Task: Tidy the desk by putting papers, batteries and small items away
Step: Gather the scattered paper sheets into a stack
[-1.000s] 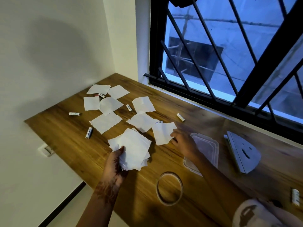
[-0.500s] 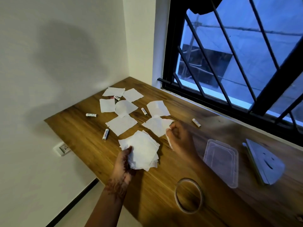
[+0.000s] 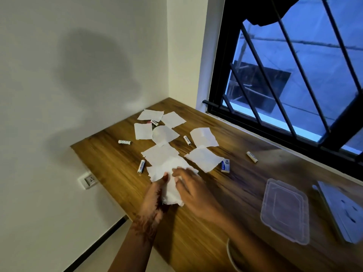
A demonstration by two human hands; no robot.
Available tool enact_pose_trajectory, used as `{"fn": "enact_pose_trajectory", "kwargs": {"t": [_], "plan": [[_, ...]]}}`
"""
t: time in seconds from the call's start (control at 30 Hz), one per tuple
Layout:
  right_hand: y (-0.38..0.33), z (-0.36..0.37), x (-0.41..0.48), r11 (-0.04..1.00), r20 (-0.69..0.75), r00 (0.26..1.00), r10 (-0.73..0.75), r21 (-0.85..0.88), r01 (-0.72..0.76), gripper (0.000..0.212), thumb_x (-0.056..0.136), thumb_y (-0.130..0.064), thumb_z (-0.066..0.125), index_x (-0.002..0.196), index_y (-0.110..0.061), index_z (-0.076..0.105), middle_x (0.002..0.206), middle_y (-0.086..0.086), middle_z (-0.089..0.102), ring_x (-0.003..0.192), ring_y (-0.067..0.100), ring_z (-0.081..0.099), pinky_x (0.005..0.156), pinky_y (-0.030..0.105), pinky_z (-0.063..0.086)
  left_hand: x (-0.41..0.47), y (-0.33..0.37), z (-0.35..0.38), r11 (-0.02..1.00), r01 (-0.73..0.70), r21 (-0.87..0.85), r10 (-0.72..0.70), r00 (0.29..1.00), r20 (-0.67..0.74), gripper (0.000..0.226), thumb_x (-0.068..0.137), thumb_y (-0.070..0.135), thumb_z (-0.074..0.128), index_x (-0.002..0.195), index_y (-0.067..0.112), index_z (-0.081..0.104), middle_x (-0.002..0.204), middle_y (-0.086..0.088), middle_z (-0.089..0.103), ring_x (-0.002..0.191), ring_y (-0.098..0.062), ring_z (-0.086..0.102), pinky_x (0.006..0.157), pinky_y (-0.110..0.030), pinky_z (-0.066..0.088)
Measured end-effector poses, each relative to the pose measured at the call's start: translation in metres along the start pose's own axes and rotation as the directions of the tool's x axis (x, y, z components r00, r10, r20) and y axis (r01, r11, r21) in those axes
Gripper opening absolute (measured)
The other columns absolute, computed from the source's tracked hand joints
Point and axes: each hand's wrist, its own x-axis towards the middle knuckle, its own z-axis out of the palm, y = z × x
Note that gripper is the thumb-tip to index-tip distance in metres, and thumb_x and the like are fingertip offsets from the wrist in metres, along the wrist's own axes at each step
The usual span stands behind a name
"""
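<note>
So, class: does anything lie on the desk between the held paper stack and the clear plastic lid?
Nothing visible: between the paper stack, held by both hands, and the plastic lid lies only bare desk.

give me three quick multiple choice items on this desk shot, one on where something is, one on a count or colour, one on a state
1. Where does the clear plastic lid lie?
A. on the desk, right of the hands
B. on the window sill
C. under the loose papers

2. What colour are the paper squares?
A. yellow
B. white
C. blue

3. What is the state of the paper stack?
A. lying alone on the desk
B. held between both hands
C. packed in a box

Answers:
1 A, it rests flat on the wooden desk to the right of the right hand.
2 B, every loose sheet looks plain white.
3 B, the left hand grips it from below while the right hand presses on it.
</note>
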Motion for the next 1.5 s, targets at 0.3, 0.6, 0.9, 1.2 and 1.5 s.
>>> {"fn": "enact_pose_trajectory", "kwargs": {"t": [0.3,0.6,0.9,1.2,1.5], "plan": [[0.116,-0.011,0.052,0.854,-0.150,0.979,0.141,-0.481,-0.197,0.039,0.094,-0.029,0.050,0.125,-0.006,0.054,0.149,0.008,0.036,0.143,0.025,0.021,0.116,0.041,0.018,0.020,0.019,-0.027,0.998,-0.018,-0.061,0.029,0.983,0.180,0.033,0.090,0.016,0.053,0.120,0.002,0.055,0.116,-0.016,0.064,0.101,-0.033,0.063,0.077,-0.040,0.057],[0.117,0.007,0.067,0.882,-0.281,0.956,0.087,-0.424,-0.205,0.016,0.087,-0.012,0.062,0.096,-0.001,0.065,0.131,0.017,0.057,0.134,0.031,0.040,0.111,0.044,0.029,0.038,0.029,-0.038,0.995,-0.011,-0.094,0.026,0.988,0.152,0.051,0.084,0.018,0.058,0.129,0.000,0.046,0.119,-0.016,0.060,0.101,-0.034,0.061,0.064,-0.034,0.060],[0.027,0.025,0.059,0.994,-0.187,0.981,0.049,0.101,-0.031,0.025,0.092,-0.018,0.053,0.116,-0.012,0.054,0.123,-0.003,0.056,0.111,0.008,0.052,0.077,0.000,0.042,0.044,0.030,-0.023,0.983,0.048,-0.178,-0.030,0.994,0.102,0.045,0.086,0.033,0.058,0.125,0.010,0.054,0.121,-0.013,0.062,0.107,-0.035,0.059,0.077,-0.046,0.055],[0.017,0.045,0.054,0.995,-0.001,1.000,-0.024,0.098,0.024,0.033,0.095,-0.029,0.048,0.125,-0.016,0.049,0.129,0.001,0.054,0.118,0.005,0.049,0.094,0.020,0.047,0.056,0.036,-0.011,0.991,0.077,-0.112,-0.072,0.996,0.046,0.055,0.072,0.044,0.068,0.115,0.012,0.055,0.095,-0.010,0.068,0.081,-0.023,0.068,0.058,-0.030,0.054],[0.098,-0.010,0.123,0.984,-0.263,0.957,0.122,-0.097,-0.152,0.022,0.092,-0.018,0.053,0.110,-0.005,0.057,0.114,0.011,0.061,0.103,0.019,0.059,0.077,0.016,0.045,0.055,0.042,-0.025,0.999,-0.049,-0.023,0.049,0.999,-0.009,0.019,0.086,0.011,0.060,0.104,0.008,0.058,0.095,-0.011,0.066,0.087,-0.030,0.062,0.071,-0.037,0.052]]}}
